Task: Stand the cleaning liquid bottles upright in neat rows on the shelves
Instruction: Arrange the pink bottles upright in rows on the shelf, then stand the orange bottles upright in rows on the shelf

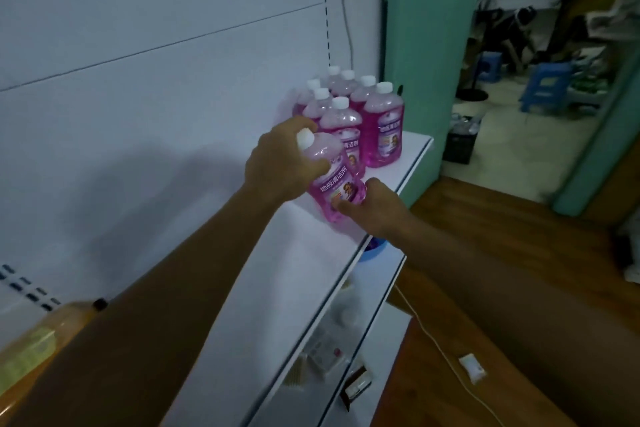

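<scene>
Head view. A pink bottle (334, 180) is held tilted above the white shelf (311, 270), its white cap leaning toward the back panel, its base close to the shelf's front edge. The left hand (280, 165) is wrapped round the bottle's neck and shoulder; its fingers are curled behind the cap. The right hand (375, 206) is pinching the lower body, thumb on the label, the other fingers hidden behind the base. Whether the base is touching the shelf cannot be told. Just beyond it, a group of standing bottles (353, 107) is set in two rows at the shelf's far end; the nearest of them appears to be touching or almost touching the held one.

Risks judged from this position:
- The base is near the front lip; if it is released while tilted, the bottle may be tipped off toward the wooden floor (485, 236).
- If it is pushed in hard, the neighbouring bottle may be knocked and the row toppled.
- If it is set down askew, the row line will be broken.

A lower shelf (367, 305) carries small items, too blurred to name. An orange bottle (38, 340) is seen at the lower left.
</scene>
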